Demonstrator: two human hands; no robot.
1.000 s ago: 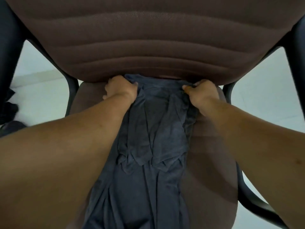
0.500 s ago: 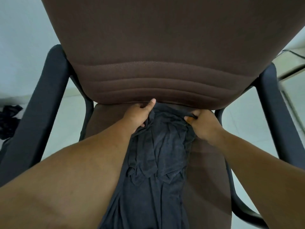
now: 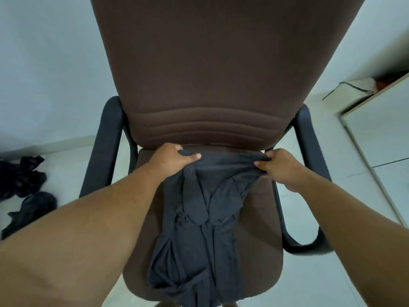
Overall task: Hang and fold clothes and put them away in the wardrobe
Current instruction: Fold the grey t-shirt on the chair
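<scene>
While the garment (image 3: 205, 209) is laid lengthwise along the seat (image 3: 261, 218), its top edge at the backrest (image 3: 210, 74) is pinched by the left hand (image 3: 174, 160) and right hand (image 3: 281, 167). Dark clothes (image 3: 24, 189) are seen heaped on the floor (image 3: 66, 165) at left.

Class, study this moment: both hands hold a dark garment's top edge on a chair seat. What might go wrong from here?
The dark grey garment is bunched and creased, so folding now may lock in wrinkles. Its lower end hangs off the seat's front edge and could slide off. The left hand and right hand each grip only the edge, so it might slip.
</scene>
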